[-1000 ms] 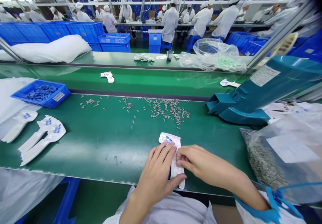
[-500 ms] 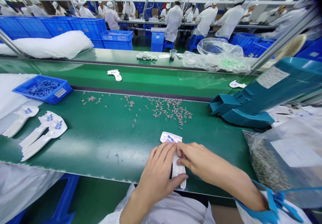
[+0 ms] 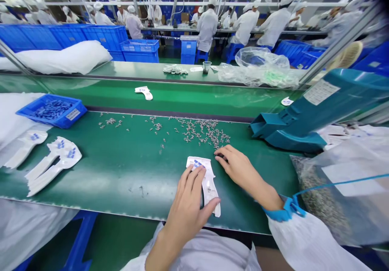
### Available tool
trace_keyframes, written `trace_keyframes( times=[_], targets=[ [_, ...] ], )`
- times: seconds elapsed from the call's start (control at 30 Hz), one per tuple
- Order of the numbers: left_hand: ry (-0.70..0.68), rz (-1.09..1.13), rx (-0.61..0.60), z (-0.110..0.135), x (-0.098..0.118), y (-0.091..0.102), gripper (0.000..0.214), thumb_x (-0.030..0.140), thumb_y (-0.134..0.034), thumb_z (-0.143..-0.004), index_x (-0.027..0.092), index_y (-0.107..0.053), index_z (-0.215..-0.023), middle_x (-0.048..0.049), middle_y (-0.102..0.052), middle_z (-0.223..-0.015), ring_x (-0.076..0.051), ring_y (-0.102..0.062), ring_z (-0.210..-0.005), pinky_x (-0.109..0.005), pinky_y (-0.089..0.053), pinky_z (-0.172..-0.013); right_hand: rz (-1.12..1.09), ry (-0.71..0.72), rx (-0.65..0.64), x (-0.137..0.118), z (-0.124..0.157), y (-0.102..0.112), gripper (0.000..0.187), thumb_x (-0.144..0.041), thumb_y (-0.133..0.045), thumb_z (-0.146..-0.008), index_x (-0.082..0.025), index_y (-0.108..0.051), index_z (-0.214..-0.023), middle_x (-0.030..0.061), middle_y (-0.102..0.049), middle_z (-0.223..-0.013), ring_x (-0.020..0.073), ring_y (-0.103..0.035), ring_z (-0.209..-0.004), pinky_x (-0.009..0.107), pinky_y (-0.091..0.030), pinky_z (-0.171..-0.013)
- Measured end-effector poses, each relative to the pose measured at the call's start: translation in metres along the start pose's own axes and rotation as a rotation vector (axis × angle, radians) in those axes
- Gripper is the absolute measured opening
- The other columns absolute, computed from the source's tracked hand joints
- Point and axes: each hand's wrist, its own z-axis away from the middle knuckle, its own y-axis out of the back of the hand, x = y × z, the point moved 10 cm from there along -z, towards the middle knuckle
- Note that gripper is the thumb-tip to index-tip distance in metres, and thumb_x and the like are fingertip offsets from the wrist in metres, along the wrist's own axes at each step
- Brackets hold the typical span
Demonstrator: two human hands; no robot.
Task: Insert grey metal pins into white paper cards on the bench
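Note:
A curved white plastic shell half [image 3: 209, 183] with blue marks at its top lies on the green bench in front of me. My left hand [image 3: 190, 198] holds it down, fingers across its upper part and thumb against the lower end. To its right, my right hand [image 3: 235, 165] is closed in a pinch at the near edge of a scatter of small metal parts [image 3: 206, 131]. What sits between those fingertips is too small to make out.
A blue tray of small blue pieces [image 3: 53, 110] and more white shells [image 3: 57, 159] are at left. At right are a teal plastic chute [image 3: 304, 108] and a clear bag of small metal parts [image 3: 322, 198]. Beyond runs a green conveyor [image 3: 188, 96] carrying a white shell [image 3: 144, 92].
My right hand has left the shell and moved up and right to the small metal parts. The shell has shifted slightly left under my left hand. On the conveyor, the shells have moved right.

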Motion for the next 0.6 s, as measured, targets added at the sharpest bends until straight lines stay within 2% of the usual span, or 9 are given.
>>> trace_keyframes(
  times=[0.07,0.13,0.23,0.3,0.37,0.5,0.6],
  targets=[
    [0.017,0.046,0.057,0.0,-0.001,0.007,0.057,0.032,-0.056,-0.097,0.02,-0.03,-0.146,-0.0151,-0.047,-0.146,-0.03,-0.034,-0.143,-0.051,-0.041,-0.111,-0.049,0.001,-0.009,-0.006,0.004,0.001,0.024,-0.025,-0.043,-0.097,-0.018,-0.065,-0.1,0.0095,-0.065,-0.098,0.0233,-0.062,-0.09,0.036,-0.046,-0.08],
    [0.02,0.094,0.105,0.0,-0.001,0.013,0.043,0.026,-0.054,-0.097,0.021,-0.041,-0.138,-0.0134,-0.055,-0.136,-0.028,-0.044,-0.135,-0.049,-0.044,-0.108,-0.192,-0.004,-0.074,-0.016,0.013,0.003,0.022,-0.029,-0.046,-0.097,-0.019,-0.065,-0.1,0.0073,-0.066,-0.095,0.0212,-0.061,-0.086,0.034,-0.046,-0.078],
    [-0.014,0.152,0.121,-0.001,0.004,0.017,0.023,0.021,-0.053,-0.098,0.021,-0.056,-0.12,-0.0096,-0.066,-0.114,-0.024,-0.058,-0.113,-0.042,-0.05,-0.097,-0.496,0.02,-0.293,-0.041,0.035,0.001,0.02,-0.035,-0.051,-0.096,-0.023,-0.06,-0.109,0.0031,-0.067,-0.092,0.0176,-0.062,-0.082,0.03,-0.048,-0.074],
    [-0.04,0.187,0.118,-0.002,0.009,0.018,0.014,0.02,-0.055,-0.097,0.021,-0.061,-0.11,-0.007,-0.069,-0.102,-0.021,-0.061,-0.1,-0.038,-0.052,-0.089,-0.638,0.043,-0.432,-0.058,0.048,0.0,0.022,-0.037,-0.053,-0.096,-0.024,-0.055,-0.112,0.0009,-0.066,-0.09,0.0158,-0.061,-0.08,0.028,-0.049,-0.074],
    [-0.055,0.21,0.131,-0.002,0.011,0.021,0.009,0.02,-0.057,-0.096,0.02,-0.063,-0.102,-0.0051,-0.07,-0.094,-0.02,-0.062,-0.093,-0.035,-0.052,-0.083,-0.712,0.05,-0.503,-0.068,0.055,-0.002,0.021,-0.038,-0.054,-0.095,-0.023,-0.053,-0.11,-0.0002,-0.065,-0.088,0.0144,-0.06,-0.078,0.027,-0.049,-0.073],
    [-0.016,0.186,0.252,0.001,0.005,0.03,0.007,0.019,-0.058,-0.095,0.019,-0.064,-0.091,-0.0048,-0.069,-0.083,-0.019,-0.064,-0.085,-0.033,-0.053,-0.077,-0.761,-0.057,-0.439,-0.062,0.05,-0.009,0.024,-0.043,-0.059,-0.092,-0.022,-0.057,-0.105,0.0007,-0.065,-0.089,0.0147,-0.06,-0.078,0.026,-0.048,-0.072],
    [0.021,0.139,0.321,0.005,0.0,0.033,0.009,0.019,-0.057,-0.095,0.019,-0.063,-0.09,-0.0049,-0.068,-0.081,-0.019,-0.065,-0.084,-0.033,-0.052,-0.075,-0.735,-0.119,-0.418,-0.058,0.048,-0.017,0.027,-0.047,-0.059,-0.091,-0.021,-0.064,-0.095,0.0016,-0.068,-0.087,0.0165,-0.061,-0.079,0.026,-0.046,-0.07]
  ],
)
